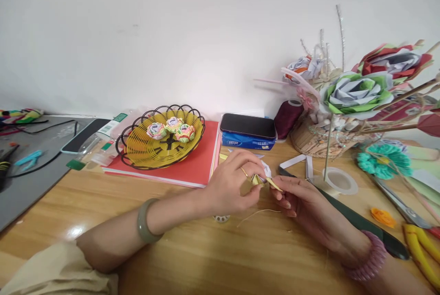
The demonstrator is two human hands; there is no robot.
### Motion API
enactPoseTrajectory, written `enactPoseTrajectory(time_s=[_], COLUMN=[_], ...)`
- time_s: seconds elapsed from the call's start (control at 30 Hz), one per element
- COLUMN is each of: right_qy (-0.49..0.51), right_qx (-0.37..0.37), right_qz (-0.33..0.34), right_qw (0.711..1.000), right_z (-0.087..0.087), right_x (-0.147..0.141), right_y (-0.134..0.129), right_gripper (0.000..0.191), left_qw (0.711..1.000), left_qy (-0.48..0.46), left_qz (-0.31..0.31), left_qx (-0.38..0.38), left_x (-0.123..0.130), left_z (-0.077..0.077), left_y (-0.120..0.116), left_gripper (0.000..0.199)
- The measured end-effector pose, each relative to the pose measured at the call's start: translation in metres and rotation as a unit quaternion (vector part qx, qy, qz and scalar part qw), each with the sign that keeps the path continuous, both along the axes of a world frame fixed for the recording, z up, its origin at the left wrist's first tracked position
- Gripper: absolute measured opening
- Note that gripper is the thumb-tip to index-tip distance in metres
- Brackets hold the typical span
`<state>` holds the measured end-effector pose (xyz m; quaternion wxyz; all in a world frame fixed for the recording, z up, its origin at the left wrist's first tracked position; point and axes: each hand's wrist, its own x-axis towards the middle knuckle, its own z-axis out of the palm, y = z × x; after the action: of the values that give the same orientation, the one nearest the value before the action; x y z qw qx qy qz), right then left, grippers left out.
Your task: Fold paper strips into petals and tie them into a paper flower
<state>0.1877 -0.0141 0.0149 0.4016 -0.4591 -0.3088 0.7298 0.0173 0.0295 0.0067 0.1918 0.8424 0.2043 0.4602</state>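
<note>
Near the middle of the wooden table (pixel 192 249), both hands meet around a small folded paper piece (pixel 267 169), white and pale yellow. My left hand (pixel 237 183) pinches its left side, with fingers bent over it and partly hiding it. From the right, my right hand (pixel 302 203) grips a yellow strip of the same piece between thumb and fingers. A thin pale thread (pixel 257 212) lies on the wood just below the hands. A small dotted round item (pixel 221 218) shows partly under my left hand.
A yellow basket (pixel 140 150) with several paper flowers rests on red paper (pixel 202 166). Behind the hands, a phone (pixel 247 124) tops a blue packet (pixel 249 140). Scissors (pixel 395 203), a thread spool (pixel 340 180) and a flower arrangement (pixel 357 93) are at the right.
</note>
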Motion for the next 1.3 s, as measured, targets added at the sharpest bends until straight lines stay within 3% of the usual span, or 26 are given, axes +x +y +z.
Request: enactPoseTrajectory(time_s=[0.13,0.27,0.37,0.47,0.57,0.63,0.8,0.93,1.2,1.3], right_qy=[-0.005,-0.144,-0.288,-0.344,-0.356,-0.371,-0.422,-0.438,-0.448,-0.439], right_qx=[0.000,0.078,0.235,0.364,0.403,0.405,0.399,0.401,0.364,0.338], right_qz=[0.048,0.075,-0.003,-0.016,0.038,0.033,-0.033,-0.044,-0.061,-0.061], right_qw=[0.999,0.984,0.928,0.865,0.842,0.835,0.813,0.803,0.814,0.830], right_z=[0.000,-0.002,0.002,0.007,0.008,0.006,-0.002,-0.006,-0.010,-0.009], right_x=[0.000,0.002,0.004,0.005,0.004,0.002,0.000,0.000,0.000,0.001], right_y=[-0.001,-0.004,-0.008,-0.012,-0.013,-0.012,-0.010,-0.007,-0.006,-0.005], right_gripper=[0.022,0.029,0.023,0.017,0.021,0.019,0.019,0.018,0.012,0.014], left_qw=[0.998,0.975,0.903,0.835,0.787,0.773,0.799,0.821,0.846,0.853], left_qy=[0.034,0.016,-0.009,-0.003,0.005,-0.001,-0.021,-0.003,0.017,0.007], left_qz=[-0.025,-0.085,-0.128,-0.155,-0.173,-0.161,-0.093,-0.076,0.006,-0.009], left_qx=[-0.048,-0.207,-0.411,-0.528,-0.593,-0.614,-0.593,-0.567,-0.533,-0.522], left_x=[0.000,0.000,-0.001,-0.002,-0.002,-0.001,0.002,0.003,0.006,0.006], left_z=[-0.001,0.002,0.006,0.007,0.006,0.006,0.008,0.006,0.002,0.003], left_y=[0.002,0.006,0.011,0.014,0.016,0.015,0.011,0.007,0.001,0.002], left_gripper=[0.006,0.007,0.009,0.015,0.016,0.015,0.015,0.022,0.018,0.011])
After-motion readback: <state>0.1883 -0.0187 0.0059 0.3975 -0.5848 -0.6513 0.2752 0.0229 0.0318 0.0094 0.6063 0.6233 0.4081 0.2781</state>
